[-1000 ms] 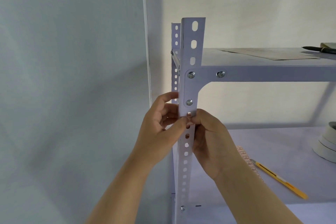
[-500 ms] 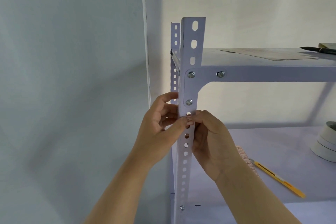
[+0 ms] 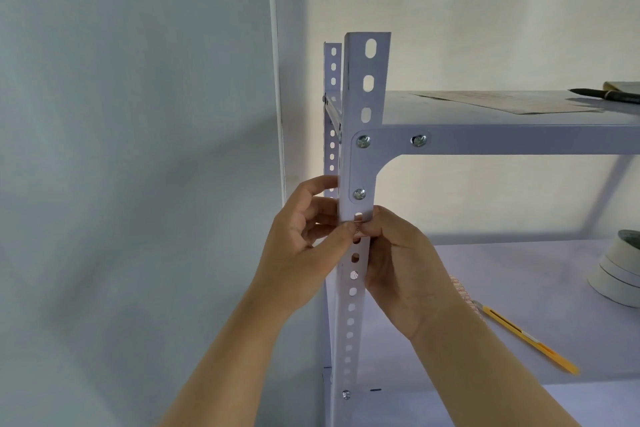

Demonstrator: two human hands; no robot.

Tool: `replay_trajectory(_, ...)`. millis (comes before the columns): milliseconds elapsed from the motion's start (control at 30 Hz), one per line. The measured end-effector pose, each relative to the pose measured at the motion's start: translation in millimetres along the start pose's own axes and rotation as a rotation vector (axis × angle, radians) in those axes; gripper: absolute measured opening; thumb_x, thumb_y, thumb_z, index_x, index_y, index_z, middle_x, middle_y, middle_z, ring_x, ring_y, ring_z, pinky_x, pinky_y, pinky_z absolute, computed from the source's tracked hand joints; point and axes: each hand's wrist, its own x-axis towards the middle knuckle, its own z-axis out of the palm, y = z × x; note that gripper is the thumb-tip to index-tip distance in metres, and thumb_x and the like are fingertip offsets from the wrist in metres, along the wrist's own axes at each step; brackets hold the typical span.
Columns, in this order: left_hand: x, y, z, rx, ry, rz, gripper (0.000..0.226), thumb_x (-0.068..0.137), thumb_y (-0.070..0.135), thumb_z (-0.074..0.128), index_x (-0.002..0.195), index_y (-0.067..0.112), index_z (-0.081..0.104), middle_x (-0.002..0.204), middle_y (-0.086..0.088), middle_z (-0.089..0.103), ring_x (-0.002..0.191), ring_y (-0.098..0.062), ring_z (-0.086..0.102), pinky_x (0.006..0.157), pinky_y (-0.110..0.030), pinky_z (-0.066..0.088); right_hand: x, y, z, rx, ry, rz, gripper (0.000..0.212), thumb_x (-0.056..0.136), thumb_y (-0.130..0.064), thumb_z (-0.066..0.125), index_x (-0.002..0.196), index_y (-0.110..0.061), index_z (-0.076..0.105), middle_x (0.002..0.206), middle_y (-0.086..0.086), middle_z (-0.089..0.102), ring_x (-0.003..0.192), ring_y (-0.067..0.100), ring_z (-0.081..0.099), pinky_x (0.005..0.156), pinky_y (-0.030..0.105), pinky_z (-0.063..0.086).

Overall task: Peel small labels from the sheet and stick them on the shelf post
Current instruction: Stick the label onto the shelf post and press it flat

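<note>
On the shelf post [image 3: 364,97], left hand [image 3: 304,253] and right hand [image 3: 405,270] pinch the label [image 3: 358,229].

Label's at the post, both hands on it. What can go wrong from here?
1. The small label sits right by holes in the shelf post; pressed across one, part would likely lack backing and lift.
2. The right hand pinches the label while the left hand grips the post, thumb against it; fingertips hide it, so tilt goes unchecked and it may cling on release.
</note>
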Motion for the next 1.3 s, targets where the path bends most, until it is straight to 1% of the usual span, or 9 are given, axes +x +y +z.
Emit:
replay_trajectory(133,-1,0,1,0.004,-0.002,-0.010,0.043,0.081,0.014,0.069,0.119,0.033,0.060,0.095,-0.004,0.078,0.088,-0.021,0.075,0.086,-0.032,0.059,-6,5,-9,-0.051,0.012,-0.055,0.041,0.082,-0.013,0.059,0.107,0.018,0.053,0.119,0.040,0.059,0.095,0.037,0.059,0.087,0.049,0.044)
replay_trajectory(267,0,-1,1,0.010,0.003,-0.015,0.044,0.080,0.015,0.072,0.120,0.030,0.060,0.094,0.000,0.078,0.086,-0.017,0.075,0.083,-0.029,0.059,-17,6,-12,-0.245,0.185,-0.316,0.014,0.076,-0.005,0.067,0.089,-0.002,0.069,0.081,0.012,0.072,0.070,0.018,0.062,0.066,0.026,0.050)
replay_trajectory(367,-1,-1,2,-0.003,0.010,-0.025,0.044,0.080,0.015,0.071,0.120,0.030,0.060,0.095,0.001,0.078,0.087,-0.017,0.075,0.082,-0.027,0.058,-21,9,-16,-0.585,0.361,-0.589,0.015,0.080,-0.001,0.075,0.086,-0.014,0.070,0.073,-0.001,0.073,0.064,0.017,0.065,0.060,0.018,0.052)
replay_trajectory(467,-2,-1,3,-0.009,0.012,-0.024,0.044,0.081,0.014,0.071,0.121,0.030,0.060,0.094,-0.001,0.078,0.086,-0.017,0.074,0.083,-0.029,0.058,-23,9,-19,-0.975,0.370,-0.876,0.010,0.082,-0.013,0.077,0.089,-0.019,0.074,0.071,-0.022,0.069,0.065,0.009,0.063,0.058,0.007,0.046)
replay_trajectory(600,-2,-1,2,-0.008,0.010,-0.027,0.043,0.087,0.007,0.070,0.122,0.029,0.060,0.096,-0.003,0.077,0.087,-0.017,0.074,0.086,-0.030,0.058,-19,7,-21,-1.201,0.369,-1.113,0.010,0.083,-0.013,0.077,0.093,-0.012,0.079,0.080,-0.008,0.075,0.054,0.003,0.051,0.058,0.004,0.042)
replay_trajectory(733,-3,-1,3,-0.005,0.015,-0.037,0.042,0.083,0.016,0.070,0.121,0.032,0.061,0.096,-0.003,0.077,0.087,-0.018,0.074,0.087,-0.034,0.059,-14,6,-28,-1.393,0.330,-1.250,0.012,0.089,-0.017,0.071,0.093,-0.010,0.080,0.079,0.001,0.079,0.055,0.007,0.055,0.051,0.023,0.051)
replay_trajectory(900,-3,-1,2,-0.001,0.008,-0.028,0.042,0.083,0.013,0.069,0.120,0.030,0.061,0.095,-0.004,0.078,0.085,-0.020,0.074,0.086,-0.036,0.059,-12,4,-25,-1.465,0.317,-1.305,0.012,0.089,-0.014,0.069,0.085,-0.005,0.076,0.072,0.005,0.075,0.049,0.021,0.059,0.043,0.031,0.048)
replay_trajectory(1133,-3,1,1,0.004,-0.008,-0.035,0.044,0.089,0.001,0.067,0.121,0.030,0.060,0.096,-0.002,0.078,0.083,-0.015,0.074,0.082,-0.027,0.057,-10,6,-19,-1.502,0.305,-1.140,0.021,0.091,-0.023,0.056,0.086,-0.004,0.065,0.077,0.007,0.066,0.048,0.025,0.057,0.035,0.035,0.045)
replay_trajectory(1300,-3,1,0,-0.009,-0.010,-0.036,0.042,0.091,-0.001,0.067,0.120,0.030,0.061,0.099,-0.004,0.078,0.089,-0.020,0.075,0.088,-0.034,0.059,-14,11,-17,-1.384,0.309,-1.079,0.020,0.090,-0.025,0.053,0.086,-0.007,0.062,0.080,0.002,0.064,0.055,0.008,0.042,0.042,0.025,0.039)
